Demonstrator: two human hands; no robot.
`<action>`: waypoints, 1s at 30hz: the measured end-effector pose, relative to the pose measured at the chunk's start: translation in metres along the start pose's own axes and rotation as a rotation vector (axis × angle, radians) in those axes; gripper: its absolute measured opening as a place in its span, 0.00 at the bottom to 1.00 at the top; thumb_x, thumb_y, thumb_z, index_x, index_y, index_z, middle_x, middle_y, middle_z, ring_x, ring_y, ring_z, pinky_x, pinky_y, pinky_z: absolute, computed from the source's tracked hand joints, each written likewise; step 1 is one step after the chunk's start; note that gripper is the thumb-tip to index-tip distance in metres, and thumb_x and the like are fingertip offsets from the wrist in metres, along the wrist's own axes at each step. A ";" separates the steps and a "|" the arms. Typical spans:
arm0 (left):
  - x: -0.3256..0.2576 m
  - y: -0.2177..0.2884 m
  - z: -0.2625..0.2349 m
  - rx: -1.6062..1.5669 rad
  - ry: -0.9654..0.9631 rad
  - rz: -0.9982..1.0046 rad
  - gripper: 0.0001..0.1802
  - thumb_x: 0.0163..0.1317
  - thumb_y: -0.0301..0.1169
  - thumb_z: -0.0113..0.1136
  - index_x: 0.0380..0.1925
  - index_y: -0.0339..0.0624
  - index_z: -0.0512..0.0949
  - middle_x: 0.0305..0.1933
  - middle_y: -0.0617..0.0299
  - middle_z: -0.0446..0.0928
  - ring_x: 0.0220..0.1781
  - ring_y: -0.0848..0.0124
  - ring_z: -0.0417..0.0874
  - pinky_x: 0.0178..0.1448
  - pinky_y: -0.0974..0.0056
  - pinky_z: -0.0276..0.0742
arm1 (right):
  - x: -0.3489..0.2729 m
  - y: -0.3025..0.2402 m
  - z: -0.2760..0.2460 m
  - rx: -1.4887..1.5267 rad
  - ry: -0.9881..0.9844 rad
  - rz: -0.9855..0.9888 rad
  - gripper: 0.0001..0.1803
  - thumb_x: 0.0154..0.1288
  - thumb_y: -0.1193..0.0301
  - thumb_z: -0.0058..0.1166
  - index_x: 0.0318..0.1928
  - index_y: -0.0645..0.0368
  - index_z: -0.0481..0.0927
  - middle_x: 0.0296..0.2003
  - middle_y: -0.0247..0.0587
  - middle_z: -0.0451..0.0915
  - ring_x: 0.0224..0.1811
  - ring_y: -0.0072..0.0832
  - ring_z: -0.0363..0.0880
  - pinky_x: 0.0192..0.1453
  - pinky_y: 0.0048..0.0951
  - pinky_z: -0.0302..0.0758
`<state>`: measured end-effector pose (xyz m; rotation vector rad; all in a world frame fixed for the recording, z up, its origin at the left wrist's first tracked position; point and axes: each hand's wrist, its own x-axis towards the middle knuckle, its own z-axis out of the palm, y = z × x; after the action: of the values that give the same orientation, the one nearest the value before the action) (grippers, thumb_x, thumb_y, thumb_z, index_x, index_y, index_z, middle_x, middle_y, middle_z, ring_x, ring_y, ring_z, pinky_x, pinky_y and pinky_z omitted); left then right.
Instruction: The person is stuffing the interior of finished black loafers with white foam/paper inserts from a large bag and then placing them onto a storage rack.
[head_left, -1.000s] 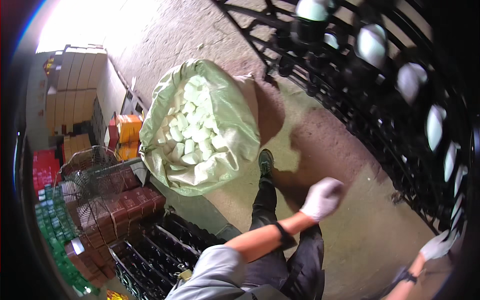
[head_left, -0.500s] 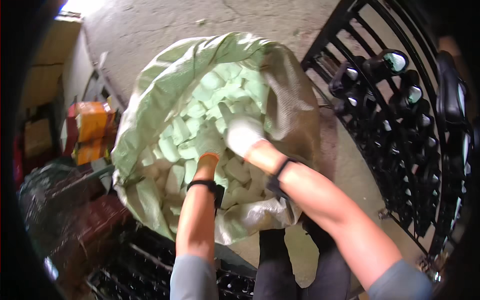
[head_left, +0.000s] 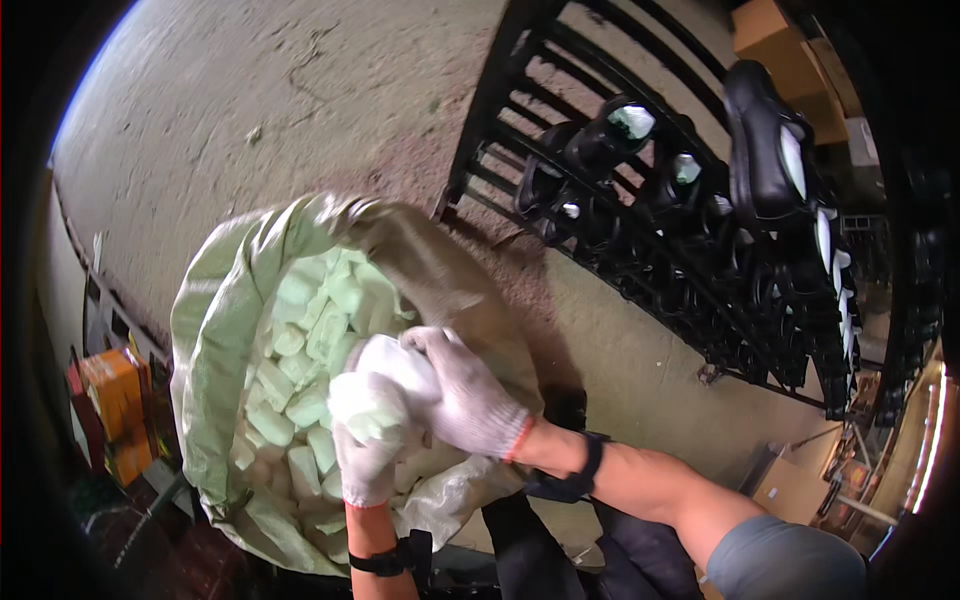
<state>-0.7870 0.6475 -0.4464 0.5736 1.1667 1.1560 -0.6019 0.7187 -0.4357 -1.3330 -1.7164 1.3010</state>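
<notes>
A big woven sack [head_left: 205, 350] stands with its mouth rolled back, full of pale, rounded white wads [head_left: 272, 382]. Over its right part are both my hands, in white knit gloves with orange cuffs. My left hand [head_left: 364, 468] is closed around a white wad [head_left: 366, 405]. Just beside it, my right hand [head_left: 468, 392] grips another white wad [head_left: 400, 365], fingers bent over its top. The two wads are close together and partly hidden by the gloves. What the wads are made of I cannot tell.
On the right a black metal rack [head_left: 480, 125] carries rows of black shoes [head_left: 762, 150], some with white stuffing showing. Cardboard boxes [head_left: 790, 60] stand behind it. Orange boxes [head_left: 115, 400] are at the left. Concrete floor [head_left: 250, 100] stretches beyond the sack.
My hands have come up from among the wads, each now with a white wad. The view has swung right, so the sack appears lower and further left.
</notes>
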 end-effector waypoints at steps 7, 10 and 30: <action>0.065 0.031 0.173 0.172 -0.358 -0.058 0.64 0.52 0.34 0.80 0.87 0.32 0.56 0.71 0.55 0.80 0.71 0.66 0.81 0.80 0.59 0.75 | -0.006 0.022 -0.202 0.411 0.401 0.113 0.35 0.67 0.76 0.70 0.73 0.61 0.72 0.63 0.51 0.83 0.62 0.36 0.86 0.68 0.41 0.86; 0.091 0.023 0.220 0.229 -0.471 -0.042 0.55 0.58 0.24 0.78 0.84 0.32 0.60 0.64 0.58 0.80 0.67 0.69 0.81 0.75 0.61 0.78 | 0.056 0.055 -0.263 0.472 0.876 -0.041 0.27 0.74 0.75 0.67 0.69 0.63 0.75 0.59 0.47 0.84 0.58 0.33 0.87 0.65 0.39 0.86; 0.064 -0.007 0.203 0.496 -0.235 -0.135 0.29 0.63 0.33 0.75 0.63 0.38 0.80 0.52 0.58 0.86 0.54 0.70 0.86 0.62 0.60 0.83 | 0.162 0.120 -0.316 -1.237 0.739 0.154 0.26 0.85 0.50 0.49 0.52 0.60 0.89 0.53 0.67 0.88 0.58 0.65 0.86 0.64 0.60 0.81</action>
<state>-0.6011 0.7431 -0.4073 0.9640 1.2684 0.6587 -0.3327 0.9779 -0.4575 -2.2058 -1.8208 -0.4299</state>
